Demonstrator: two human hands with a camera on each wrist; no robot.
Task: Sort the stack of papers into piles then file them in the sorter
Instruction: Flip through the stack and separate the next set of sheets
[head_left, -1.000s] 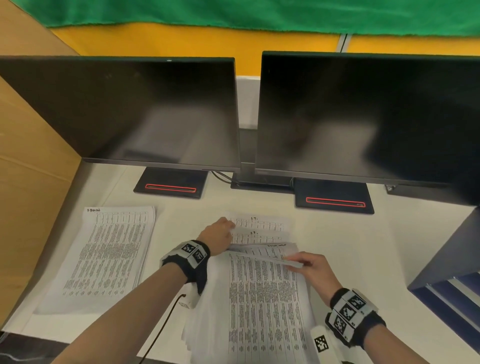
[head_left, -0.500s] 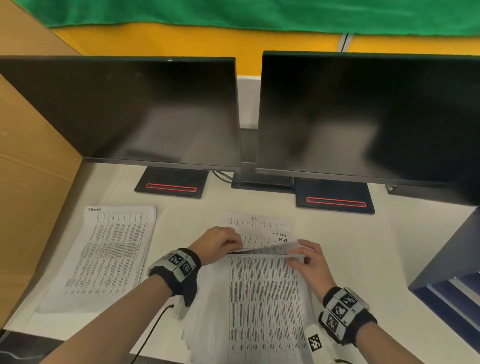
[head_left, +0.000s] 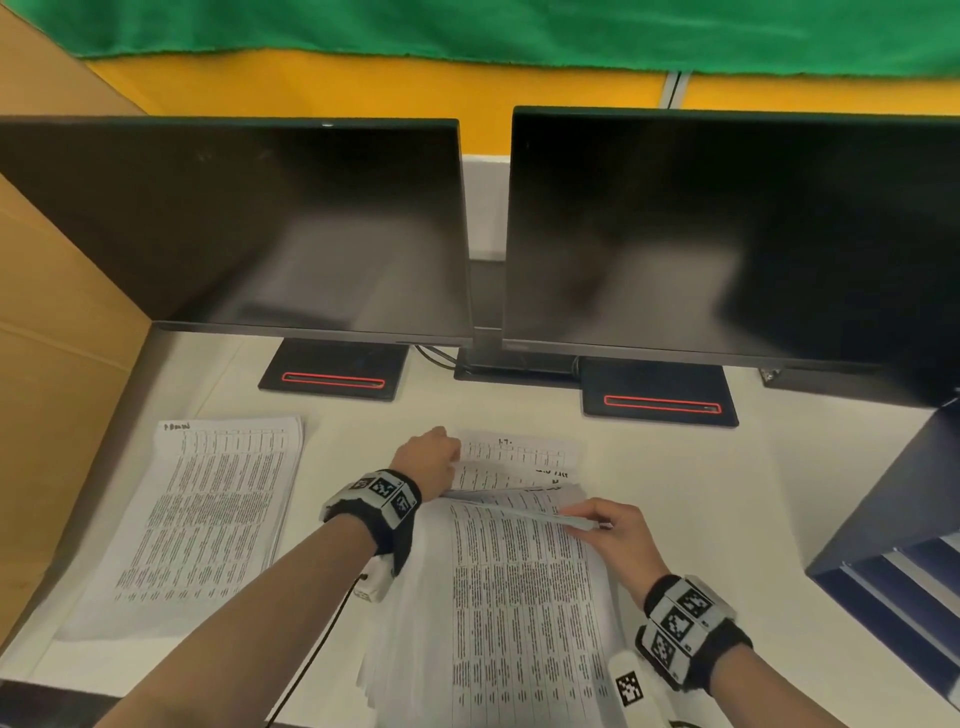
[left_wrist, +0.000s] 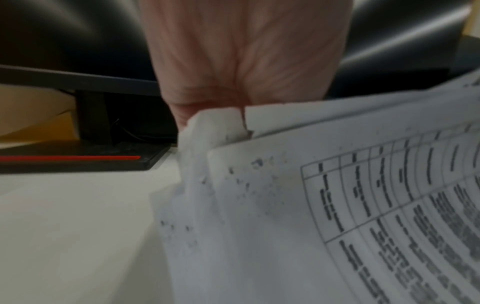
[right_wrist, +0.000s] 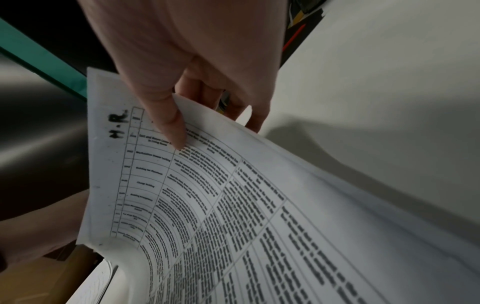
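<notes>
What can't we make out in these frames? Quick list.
- Left hand fingers: head view shows only its back; left wrist view blurred, paper covers them.
- Sorter: cut off by head view's right edge; slot contents unseen.
- Table text on the left pile: too small in head view.
- Sheets under the top sheet: hidden in the right wrist view.

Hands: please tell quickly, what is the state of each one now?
Left hand: closed, gripping the far left corner of the top sheets.
Right hand: closed, pinching the far right corner of the sheets.

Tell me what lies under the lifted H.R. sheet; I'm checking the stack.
Under the lifted sheet more printed sheets of the main stack show, fanned at the edges. Their labels and count are covered.
</notes>
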